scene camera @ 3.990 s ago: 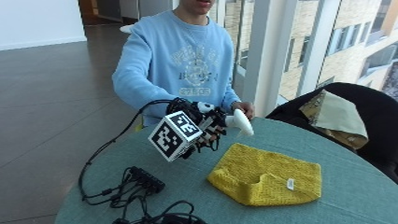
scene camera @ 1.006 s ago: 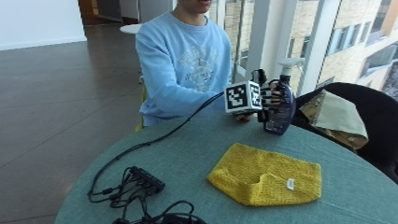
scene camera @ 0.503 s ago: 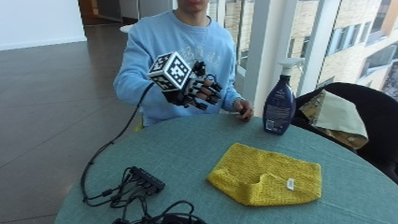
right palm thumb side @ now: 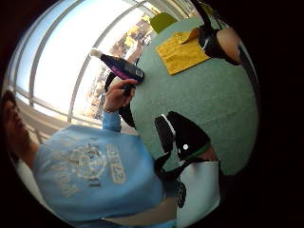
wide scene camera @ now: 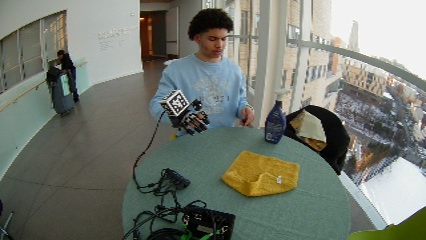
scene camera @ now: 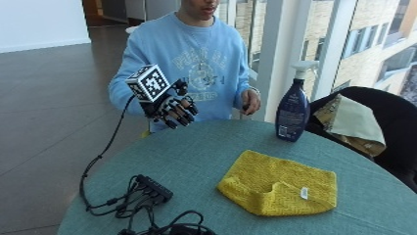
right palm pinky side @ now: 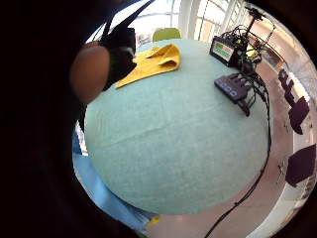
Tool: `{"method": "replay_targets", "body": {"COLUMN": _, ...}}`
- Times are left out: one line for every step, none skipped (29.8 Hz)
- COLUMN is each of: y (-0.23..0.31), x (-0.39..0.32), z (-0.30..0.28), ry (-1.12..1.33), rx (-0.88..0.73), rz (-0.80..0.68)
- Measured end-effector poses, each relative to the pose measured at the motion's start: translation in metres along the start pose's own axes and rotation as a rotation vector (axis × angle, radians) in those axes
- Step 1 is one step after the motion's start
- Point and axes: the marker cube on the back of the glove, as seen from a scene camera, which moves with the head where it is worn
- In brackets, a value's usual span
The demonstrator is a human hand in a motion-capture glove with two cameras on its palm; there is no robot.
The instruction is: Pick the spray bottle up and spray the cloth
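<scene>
The black-gloved right hand [scene camera: 171, 106] has left the dark blue plastic spray bottle [scene camera: 292, 109] (grip empty, fingers relaxed); the yellow knitted cloth [scene camera: 281, 182] lies apart on the surface

On the round table [scene camera: 196, 161]: one spray bottle [scene camera: 292, 107], dark blue with a white trigger head, stood upright well apart from the gloved right hand [scene camera: 171, 106], and one yellow cloth [scene camera: 280, 183], folded, lay nearer the viewer than that hand. Also counted were one black multi-port hub [scene camera: 153, 186] with its cables below the raised hand and one small screen unit [wide scene camera: 208, 223] at the table's near edge. One dark chair [scene camera: 384, 137] draped with one pale cloth [scene camera: 348, 122] stood beyond the bottle; hands numbered two, one gloved and one bare hand [scene camera: 250, 102].
</scene>
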Motion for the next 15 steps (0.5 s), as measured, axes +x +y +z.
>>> {"method": "replay_targets", "body": {"y": 0.0016, "x": 0.0022, "z": 0.0003, "ry": 0.007, "rx": -0.001, "rz": 0.000}}
{"method": "replay_targets", "body": {"y": 0.0028, "x": 0.0043, "z": 0.0005, "ry": 0.012, "rx": -0.003, "rz": 0.001}}
{"method": "replay_targets", "body": {"y": 0.0036, "x": 0.0061, "z": 0.0005, "ry": 0.017, "rx": -0.006, "rz": 0.003}}
{"method": "replay_targets", "body": {"y": 0.0042, "x": 0.0076, "z": 0.0006, "ry": 0.021, "rx": -0.009, "rz": 0.007}}
{"method": "replay_targets", "body": {"y": 0.0044, "x": 0.0088, "z": 0.0009, "ry": 0.023, "rx": -0.012, "rz": 0.010}}
{"method": "replay_targets", "body": {"y": 0.0045, "x": 0.0097, "z": 0.0013, "ry": 0.025, "rx": -0.013, "rz": 0.012}}
{"method": "replay_targets", "body": {"y": 0.0047, "x": 0.0103, "z": 0.0019, "ry": 0.028, "rx": -0.014, "rz": 0.014}}
{"method": "replay_targets", "body": {"y": 0.0050, "x": 0.0106, "z": 0.0025, "ry": 0.030, "rx": -0.014, "rz": 0.016}}
{"method": "replay_targets", "body": {"y": 0.0055, "x": 0.0105, "z": 0.0031, "ry": 0.032, "rx": -0.016, "rz": 0.019}}
{"method": "replay_targets", "body": {"y": 0.0060, "x": 0.0103, "z": 0.0033, "ry": 0.034, "rx": -0.018, "rz": 0.023}}
{"method": "replay_targets", "body": {"y": 0.0062, "x": 0.0099, "z": 0.0032, "ry": 0.035, "rx": -0.022, "rz": 0.026}}
{"method": "replay_targets", "body": {"y": 0.0060, "x": 0.0097, "z": 0.0027, "ry": 0.036, "rx": -0.026, "rz": 0.025}}
{"method": "replay_targets", "body": {"y": 0.0057, "x": 0.0094, "z": 0.0022, "ry": 0.037, "rx": -0.029, "rz": 0.024}}
{"method": "replay_targets", "body": {"y": 0.0057, "x": 0.0090, "z": 0.0017, "ry": 0.038, "rx": -0.031, "rz": 0.023}}
{"method": "replay_targets", "body": {"y": 0.0060, "x": 0.0082, "z": 0.0015, "ry": 0.040, "rx": -0.033, "rz": 0.024}}
